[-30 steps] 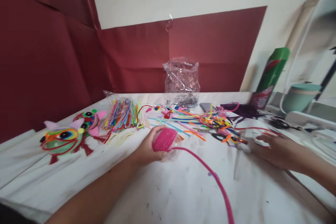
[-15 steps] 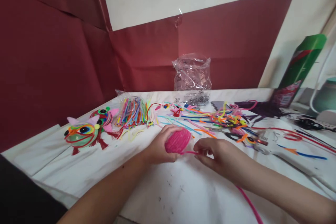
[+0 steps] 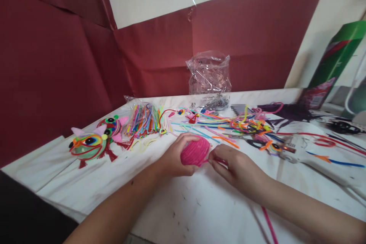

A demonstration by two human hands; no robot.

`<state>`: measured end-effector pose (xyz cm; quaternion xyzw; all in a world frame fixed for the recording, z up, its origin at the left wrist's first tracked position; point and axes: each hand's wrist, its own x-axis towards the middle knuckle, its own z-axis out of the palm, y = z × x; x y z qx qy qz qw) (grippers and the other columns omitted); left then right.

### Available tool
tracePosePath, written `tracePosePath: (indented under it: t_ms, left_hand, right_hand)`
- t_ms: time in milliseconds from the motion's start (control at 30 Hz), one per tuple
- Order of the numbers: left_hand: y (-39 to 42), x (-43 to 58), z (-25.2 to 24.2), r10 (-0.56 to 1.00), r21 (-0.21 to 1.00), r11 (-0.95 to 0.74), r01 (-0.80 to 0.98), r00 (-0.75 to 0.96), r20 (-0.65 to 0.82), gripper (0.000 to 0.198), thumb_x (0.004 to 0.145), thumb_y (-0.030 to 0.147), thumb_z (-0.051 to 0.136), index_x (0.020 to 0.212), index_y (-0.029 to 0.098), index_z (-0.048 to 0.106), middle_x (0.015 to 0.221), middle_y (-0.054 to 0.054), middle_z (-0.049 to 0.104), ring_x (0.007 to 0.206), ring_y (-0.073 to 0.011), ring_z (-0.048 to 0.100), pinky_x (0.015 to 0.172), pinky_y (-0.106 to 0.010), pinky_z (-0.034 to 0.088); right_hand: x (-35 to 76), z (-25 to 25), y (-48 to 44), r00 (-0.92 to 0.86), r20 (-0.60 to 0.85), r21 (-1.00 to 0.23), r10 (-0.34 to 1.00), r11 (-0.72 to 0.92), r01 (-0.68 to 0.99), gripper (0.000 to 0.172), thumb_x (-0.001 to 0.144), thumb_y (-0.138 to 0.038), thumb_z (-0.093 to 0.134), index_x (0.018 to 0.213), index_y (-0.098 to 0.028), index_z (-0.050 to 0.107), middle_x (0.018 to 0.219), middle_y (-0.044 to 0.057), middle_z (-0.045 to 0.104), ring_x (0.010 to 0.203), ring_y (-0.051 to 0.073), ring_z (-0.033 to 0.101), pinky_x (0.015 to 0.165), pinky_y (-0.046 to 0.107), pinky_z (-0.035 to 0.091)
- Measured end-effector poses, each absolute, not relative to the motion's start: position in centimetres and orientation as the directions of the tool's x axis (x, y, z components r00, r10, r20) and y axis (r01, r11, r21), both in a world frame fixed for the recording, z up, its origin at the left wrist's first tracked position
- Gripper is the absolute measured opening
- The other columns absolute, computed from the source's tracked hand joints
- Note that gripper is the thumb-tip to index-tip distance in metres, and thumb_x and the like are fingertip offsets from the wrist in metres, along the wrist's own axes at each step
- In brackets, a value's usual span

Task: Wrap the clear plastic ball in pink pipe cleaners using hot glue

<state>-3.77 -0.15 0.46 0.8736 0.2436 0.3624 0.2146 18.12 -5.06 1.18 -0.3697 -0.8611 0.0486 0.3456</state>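
A rounded form wrapped in bright pink pipe cleaner (image 3: 195, 151) is held above the table, with my left hand (image 3: 179, 154) closed around its left side. Close to its right edge, my right hand (image 3: 228, 163) pinches the pink strand where it leaves the form. That strand's loose tail (image 3: 268, 224) shows again below my right forearm. Most of the form's left side is covered by my left fingers. At the left of the table stand finished-looking animal heads with big eyes, the nearer one a green-and-orange head (image 3: 87, 145).
A bag of coloured pipe cleaners (image 3: 145, 120) lies behind my left hand. Scissors (image 3: 253, 143) and a white glue gun (image 3: 309, 150) lie to the right. Farther back are a clear plastic bag (image 3: 210, 78), a purple bundle (image 3: 286, 113) and a green container (image 3: 334, 65).
My right hand has come closer to the pink form, so the strand between them is shorter. The tail under my right forearm has shifted slightly left. My left hand keeps its hold.
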Motion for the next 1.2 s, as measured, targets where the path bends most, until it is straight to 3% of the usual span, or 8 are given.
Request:
tracePosePath:
  t_ms: [500,733,900,1200]
  left_hand:
    - [-1.1,-3.1,1.0,0.613,0.535,-0.775,0.338,0.611,0.501,0.068,0.060,0.028,0.075,0.121,0.023,0.047,0.132,-0.013,0.049,0.125,-0.0325,0.045,0.106,-0.048,0.033]
    - [-1.9,-2.7,1.3,0.714,0.601,-0.690,0.404,0.516,0.473,0.059,0.062,0.031,0.077,0.113,0.022,0.050,0.128,-0.012,0.052,0.121,-0.0309,0.048,0.103,-0.046,0.036]
    - [-1.7,-3.0,1.3,0.704,0.629,-0.688,0.363,0.544,0.456,0.057,0.062,0.027,0.073,0.113,0.023,0.048,0.130,-0.011,0.051,0.121,-0.0308,0.048,0.101,-0.045,0.038]
    - [-1.9,-3.2,1.6,0.711,0.654,-0.670,0.351,0.557,0.430,0.058,0.061,0.023,0.074,0.113,0.022,0.047,0.132,-0.011,0.049,0.123,-0.0306,0.046,0.103,-0.044,0.035]
  right_hand:
    - [18.3,0.6,-4.7,-0.436,0.584,-0.371,0.685,0.703,0.607,0.014,0.086,-0.017,0.048,0.074,-0.021,0.051,0.068,0.003,0.060,0.063,0.018,0.057,0.058,0.029,0.046]
    - [18.1,0.6,-4.8,-0.402,0.590,-0.392,0.700,0.683,0.616,0.014,0.085,-0.019,0.051,0.071,-0.022,0.051,0.067,0.003,0.062,0.061,0.017,0.057,0.055,0.028,0.046]
    - [18.7,0.8,-4.3,-0.349,0.561,-0.486,0.751,0.640,0.595,0.013,0.086,-0.024,0.051,0.073,-0.022,0.054,0.068,0.003,0.065,0.059,0.016,0.060,0.054,0.027,0.047]
    - [18.5,0.4,-4.3,-0.340,0.547,-0.487,0.765,0.621,0.615,0.015,0.085,-0.024,0.049,0.072,-0.022,0.056,0.067,0.003,0.064,0.059,0.017,0.059,0.054,0.027,0.046]
